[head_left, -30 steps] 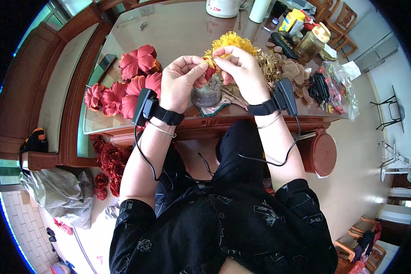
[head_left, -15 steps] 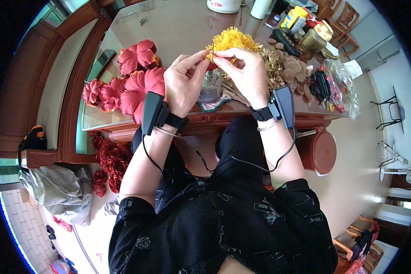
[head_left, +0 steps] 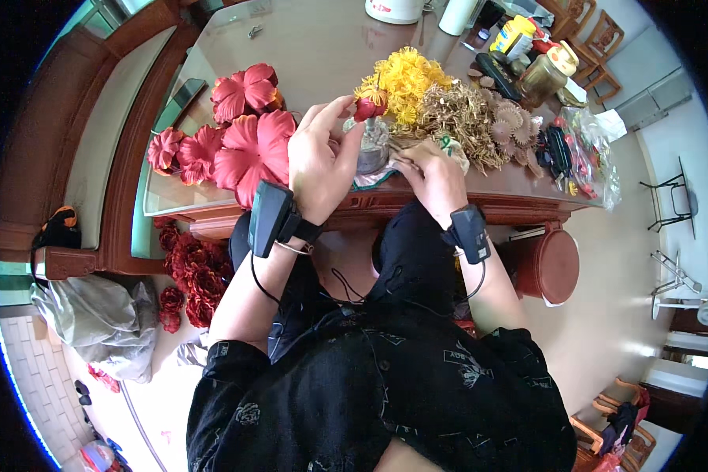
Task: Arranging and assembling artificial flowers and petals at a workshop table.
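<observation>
A small flower centre, red below with yellow strands on top, sits upright above a clear jar with greyish contents, near the table's front edge. My left hand is just left of it, fingers stretched and apart, with the fingertips close to the red part. Whether they touch it I cannot tell. To the right of the jar, my right hand pinches a crumpled beige cloth with green edging that lies on the tabletop.
Red cloth-like flower petals lie at the left. Yellow stamen bunches, dry straw-coloured strands and brown scalloped discs are heaped right of the jar. Farther right stand a lidded jar and a plastic bag. A red-brown bin stands below.
Both hands were together at the yellow strands of the flower centre. My right hand has let go and come down to the cloth; my left hand has opened beside the flower centre.
</observation>
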### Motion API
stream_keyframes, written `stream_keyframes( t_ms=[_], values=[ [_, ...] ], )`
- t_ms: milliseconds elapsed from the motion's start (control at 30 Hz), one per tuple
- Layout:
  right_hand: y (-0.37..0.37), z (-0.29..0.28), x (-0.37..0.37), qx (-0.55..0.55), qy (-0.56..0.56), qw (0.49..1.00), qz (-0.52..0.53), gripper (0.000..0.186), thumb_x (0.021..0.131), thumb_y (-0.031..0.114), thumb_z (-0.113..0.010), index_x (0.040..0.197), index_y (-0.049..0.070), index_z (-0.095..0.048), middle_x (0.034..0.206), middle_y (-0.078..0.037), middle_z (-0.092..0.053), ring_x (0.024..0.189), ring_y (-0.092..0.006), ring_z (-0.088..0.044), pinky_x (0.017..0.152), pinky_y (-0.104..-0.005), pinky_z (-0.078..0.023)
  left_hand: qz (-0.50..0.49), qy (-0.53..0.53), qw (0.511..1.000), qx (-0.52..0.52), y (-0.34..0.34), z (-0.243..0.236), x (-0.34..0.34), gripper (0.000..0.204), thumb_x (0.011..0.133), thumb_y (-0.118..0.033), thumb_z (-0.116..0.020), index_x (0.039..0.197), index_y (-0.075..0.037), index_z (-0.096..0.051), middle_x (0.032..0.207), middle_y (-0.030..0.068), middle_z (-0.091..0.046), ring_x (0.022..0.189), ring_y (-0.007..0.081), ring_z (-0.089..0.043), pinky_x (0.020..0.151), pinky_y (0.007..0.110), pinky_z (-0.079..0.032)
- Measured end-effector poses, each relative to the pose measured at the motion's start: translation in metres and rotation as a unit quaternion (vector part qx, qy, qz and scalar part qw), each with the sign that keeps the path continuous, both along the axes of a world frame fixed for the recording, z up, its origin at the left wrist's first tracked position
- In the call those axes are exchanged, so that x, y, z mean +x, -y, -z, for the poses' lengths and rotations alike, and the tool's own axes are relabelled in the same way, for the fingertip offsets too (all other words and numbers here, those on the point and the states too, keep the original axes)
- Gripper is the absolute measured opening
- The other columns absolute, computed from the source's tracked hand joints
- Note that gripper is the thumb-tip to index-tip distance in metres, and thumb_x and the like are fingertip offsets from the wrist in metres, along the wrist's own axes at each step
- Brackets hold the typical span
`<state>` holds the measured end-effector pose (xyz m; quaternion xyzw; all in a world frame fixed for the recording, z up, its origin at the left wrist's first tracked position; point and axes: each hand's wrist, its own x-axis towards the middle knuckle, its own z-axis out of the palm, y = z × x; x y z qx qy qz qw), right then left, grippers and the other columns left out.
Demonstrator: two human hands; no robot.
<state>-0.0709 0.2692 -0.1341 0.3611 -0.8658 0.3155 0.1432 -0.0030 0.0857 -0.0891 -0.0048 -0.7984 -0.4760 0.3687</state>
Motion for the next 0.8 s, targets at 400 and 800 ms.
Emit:
stream_keyframes(
  t_ms=[400,800],
  values=[
    [0.000,0.019,0.004,0.036,-0.075,0.996,0.027,0.006,0.082,0.012,-0.067,0.084,0.008,-0.063,0.083,-0.007,-0.059,0.075,-0.0287,-0.062,0.064,-0.0390,-0.048,0.031,0.026,0.990,0.136,0.010,-0.008,0.064,0.018,0.083,0.001,-0.064,0.101,0.001,-0.066,0.092,0.0068,-0.063,0.068,0.0089,-0.059,0.059,0.021,-0.045],
    [0.049,-0.044,0.050,-0.108,0.019,0.986,-0.126,0.009,0.079,0.002,-0.071,0.086,0.003,-0.065,0.072,-0.008,-0.059,0.057,-0.0184,-0.056,0.054,-0.0297,-0.044,-0.373,0.073,0.923,-0.062,0.202,0.058,0.089,0.037,0.073,-0.022,-0.081,0.100,-0.001,-0.068,0.088,0.0085,-0.066,0.073,0.0141,-0.061,0.070,0.027,-0.051]
  ],
)
